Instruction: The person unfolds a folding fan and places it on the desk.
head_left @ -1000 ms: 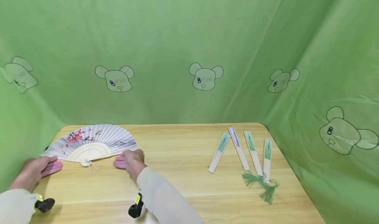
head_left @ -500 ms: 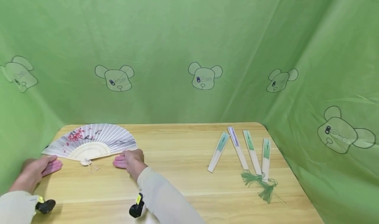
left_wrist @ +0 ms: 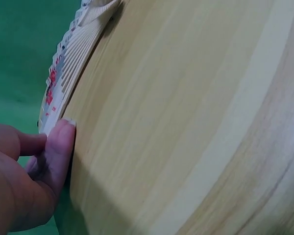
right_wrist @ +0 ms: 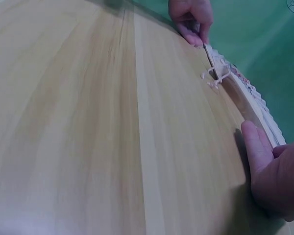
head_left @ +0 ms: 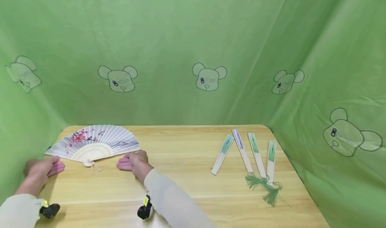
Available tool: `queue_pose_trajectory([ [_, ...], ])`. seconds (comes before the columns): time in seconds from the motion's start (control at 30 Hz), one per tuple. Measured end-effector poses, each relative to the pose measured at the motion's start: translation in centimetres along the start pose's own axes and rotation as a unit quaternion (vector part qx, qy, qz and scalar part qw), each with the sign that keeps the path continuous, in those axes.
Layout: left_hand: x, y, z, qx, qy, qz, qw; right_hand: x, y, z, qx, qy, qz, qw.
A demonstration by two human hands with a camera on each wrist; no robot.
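An unfolded hand fan (head_left: 98, 151), white with pale ribs and a red blossom print, spreads across the left of the table. At its left end, my left hand (head_left: 42, 167) pinches the edge between thumb and fingers, closest in the left wrist view, where the fan (left_wrist: 81, 54) runs away from the fingertips. My right hand (head_left: 135, 164) pinches the opposite end. Seen from the right wrist, the right hand (right_wrist: 279, 171) has its fingers on the near side of the fan (right_wrist: 257, 105). A short cord (head_left: 95, 166) hangs from the pivot, between the hands.
Several folded fans lie at the table's right: one teal (head_left: 223, 154), one purple (head_left: 242, 151) and green ones (head_left: 257, 154). Green tassels (head_left: 266, 187) lie at their lower ends. Green cloth walls (head_left: 169, 54) rise behind and beside the wooden table (head_left: 181, 201).
Both hands and the open fan have shifted slightly to the right and away from me, with the grip kept. The folded fans have stayed in place; the head view has moved a little.
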State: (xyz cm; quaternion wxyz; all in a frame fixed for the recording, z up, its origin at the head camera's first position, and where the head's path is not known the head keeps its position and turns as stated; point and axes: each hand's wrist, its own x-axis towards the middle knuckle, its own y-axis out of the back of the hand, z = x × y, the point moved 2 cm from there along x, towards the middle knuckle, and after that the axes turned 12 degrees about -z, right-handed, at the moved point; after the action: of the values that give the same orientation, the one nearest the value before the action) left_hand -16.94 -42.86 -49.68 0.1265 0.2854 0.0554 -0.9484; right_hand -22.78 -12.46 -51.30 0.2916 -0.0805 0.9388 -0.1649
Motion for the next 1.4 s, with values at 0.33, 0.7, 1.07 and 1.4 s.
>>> queue_pose_trajectory([
  [0.33, -0.1, -1.7, 0.8, 0.167, -0.028, 0.046, 0.9845, -0.1, 3.1, -1.5, -0.083, -0.003, -0.056, 0.995],
  [0.7, -1.8, -4.6, 2.5, 0.43, -0.085, 0.086, 0.8945, 0.2, 7.1, -4.3, -0.231, 0.037, -0.098, 0.967],
  [1.07, -1.8, -8.2, 3.5, 0.467, -0.168, 0.08, 0.8643, -1.3, 10.1, -6.6, -0.377, 0.078, -0.11, 0.916],
  [1.4, -2.1, -11.6, 3.6, 0.46, -0.177, 0.029, 0.8696, -2.7, 12.7, -8.4, -0.497, 0.116, -0.109, 0.853],
])
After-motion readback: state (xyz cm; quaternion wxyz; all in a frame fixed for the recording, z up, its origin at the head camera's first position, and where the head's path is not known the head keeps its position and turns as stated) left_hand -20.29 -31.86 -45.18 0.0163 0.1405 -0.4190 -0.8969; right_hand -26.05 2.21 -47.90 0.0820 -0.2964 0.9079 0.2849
